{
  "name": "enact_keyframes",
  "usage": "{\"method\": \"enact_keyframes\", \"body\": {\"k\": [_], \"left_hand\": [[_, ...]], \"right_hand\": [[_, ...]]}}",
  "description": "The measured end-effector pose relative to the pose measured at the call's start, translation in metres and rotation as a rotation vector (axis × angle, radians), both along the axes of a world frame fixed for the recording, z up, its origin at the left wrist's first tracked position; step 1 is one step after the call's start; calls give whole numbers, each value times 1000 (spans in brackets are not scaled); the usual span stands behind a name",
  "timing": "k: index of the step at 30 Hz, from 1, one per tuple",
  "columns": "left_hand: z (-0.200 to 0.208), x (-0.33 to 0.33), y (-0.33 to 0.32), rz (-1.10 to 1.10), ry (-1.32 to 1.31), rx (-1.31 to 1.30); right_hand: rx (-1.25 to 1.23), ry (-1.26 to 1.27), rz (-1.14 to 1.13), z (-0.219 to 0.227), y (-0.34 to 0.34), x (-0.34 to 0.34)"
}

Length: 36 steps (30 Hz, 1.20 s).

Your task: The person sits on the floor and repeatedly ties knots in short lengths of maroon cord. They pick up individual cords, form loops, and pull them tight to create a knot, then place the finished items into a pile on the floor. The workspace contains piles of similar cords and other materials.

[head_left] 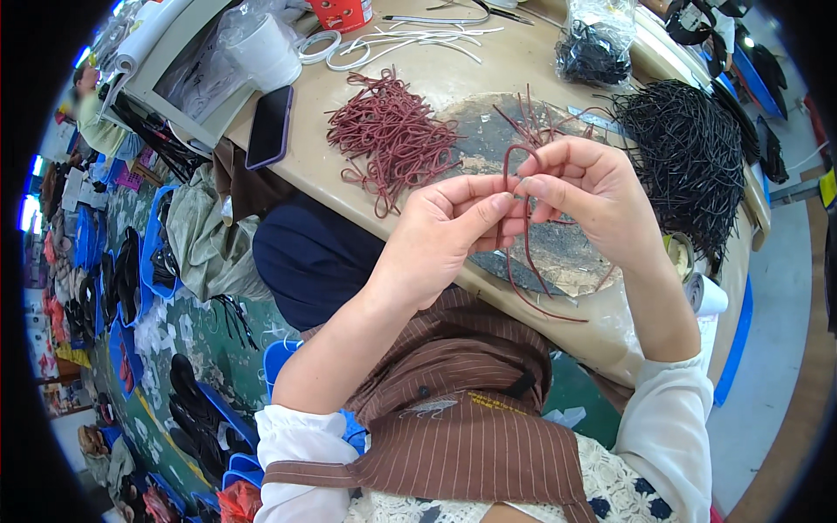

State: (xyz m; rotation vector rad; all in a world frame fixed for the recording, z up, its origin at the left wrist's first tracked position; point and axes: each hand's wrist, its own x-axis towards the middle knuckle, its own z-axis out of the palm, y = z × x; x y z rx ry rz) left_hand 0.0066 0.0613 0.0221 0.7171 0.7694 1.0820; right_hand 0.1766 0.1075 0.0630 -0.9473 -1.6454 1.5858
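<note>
A dark red cord is pinched between my two hands above the table, bent into a loop at the top with loose ends hanging down. My left hand closes thumb and fingers on it from the left. From the right, my right hand grips it near the loop, its fingertips almost touching the left ones. Beneath them lies a worn round board. More dark red cords spread over its far part. To the left sits a pile of looped dark red cords.
A heap of black cords lies at right, near a bag of black pieces. A phone rests at the table's left edge. White cords and a red cup are farther back. Blue bins stand on the floor at left.
</note>
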Motion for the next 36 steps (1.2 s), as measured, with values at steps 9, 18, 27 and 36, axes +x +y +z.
{"method": "enact_keyframes", "body": {"k": [9, 18, 27, 36], "left_hand": [[3, 0, -7, 78, 53, 72], [2, -2, -9, 29, 15, 54], [-11, -5, -14, 299, -118, 20], [-5, -11, -48, -214, -42, -290]], "right_hand": [[78, 131, -60, -15, -5, -8], [200, 130, -91, -24, -7, -10], [-519, 387, 250, -48, -51, -20], [541, -291, 183, -4, -43, 17]]}}
